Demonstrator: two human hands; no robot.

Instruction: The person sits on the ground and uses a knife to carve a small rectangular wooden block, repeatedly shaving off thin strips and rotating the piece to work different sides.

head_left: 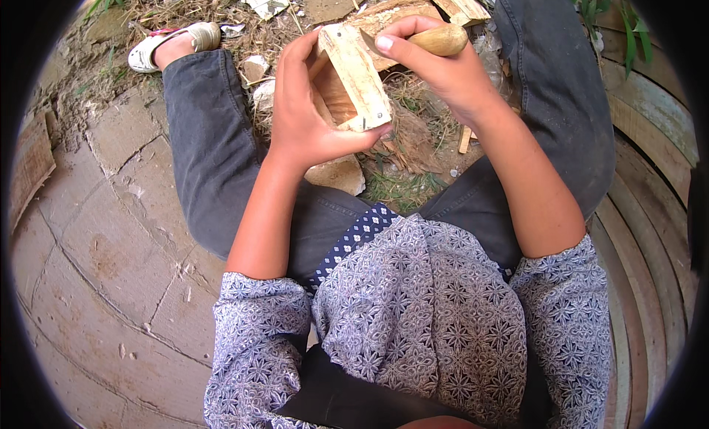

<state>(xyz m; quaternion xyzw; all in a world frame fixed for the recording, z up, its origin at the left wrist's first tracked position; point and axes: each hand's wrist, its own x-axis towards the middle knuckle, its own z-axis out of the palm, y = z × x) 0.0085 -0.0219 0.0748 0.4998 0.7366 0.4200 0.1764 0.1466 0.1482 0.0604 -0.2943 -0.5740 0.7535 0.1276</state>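
Left hand (296,111) clamped on wooden box (357,74), right hand (452,76) on tool (444,40), perhaps bladed, split wood (456,1), rubble (255,68) around

Daylit brown paving (103,252) at left, weathered planks (650,207) at right, straw-littered ground (413,191) between.

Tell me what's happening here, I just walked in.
A person in a patterned shirt holds a small nailed wooden frame in the left hand. The right hand grips a wooden-handled tool, its blade near the frame's far end; I can't tell whether it touches. Loose wood pieces lie beyond the hands.
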